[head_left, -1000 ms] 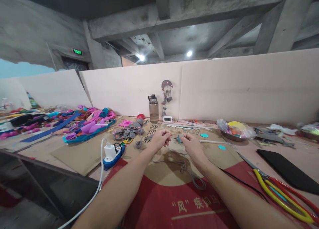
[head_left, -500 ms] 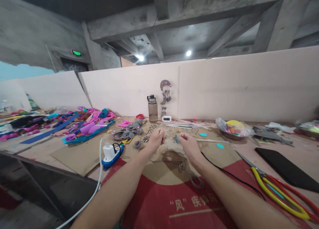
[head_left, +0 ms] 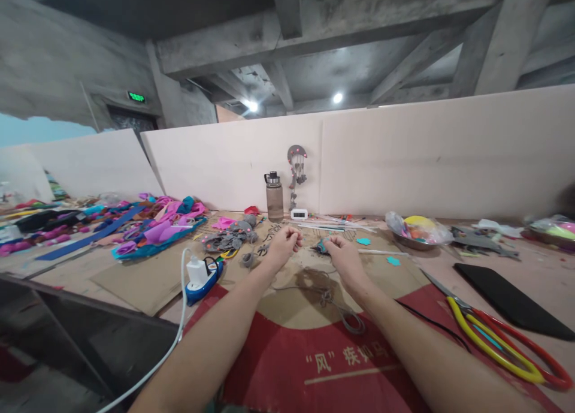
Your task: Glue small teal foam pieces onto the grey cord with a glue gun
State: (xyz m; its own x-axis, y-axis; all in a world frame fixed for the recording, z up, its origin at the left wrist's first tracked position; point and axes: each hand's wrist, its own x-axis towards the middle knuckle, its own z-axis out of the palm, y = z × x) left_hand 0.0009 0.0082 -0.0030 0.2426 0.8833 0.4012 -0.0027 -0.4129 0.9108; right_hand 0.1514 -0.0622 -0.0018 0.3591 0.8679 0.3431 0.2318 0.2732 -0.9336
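My right hand (head_left: 345, 258) pinches a small teal and grey felt piece (head_left: 320, 247) above the cardboard. A short way to its left, my left hand (head_left: 284, 248) is closed with thumb and fingers together; whatever may be between them is too small to make out. Below both hands, a loose tangle of grey cord (head_left: 330, 298) lies on the red and tan cardboard (head_left: 278, 356). Two flat turquoise felt cutouts lie beyond my right hand, the nearer one (head_left: 393, 261) beside a thin white stick (head_left: 381, 252).
Yellow-and-red-handled scissors (head_left: 494, 341) and a black phone-like slab (head_left: 512, 299) lie at right. A bottle (head_left: 274, 200) and small white clock (head_left: 299, 214) stand at the back. Grey felt pieces (head_left: 229, 238) and a blue power strip (head_left: 204, 286) are on the left.
The felt piece in my right hand has turned and shows more teal. The fingers of my left hand have loosened and shifted slightly. The view has moved a little.
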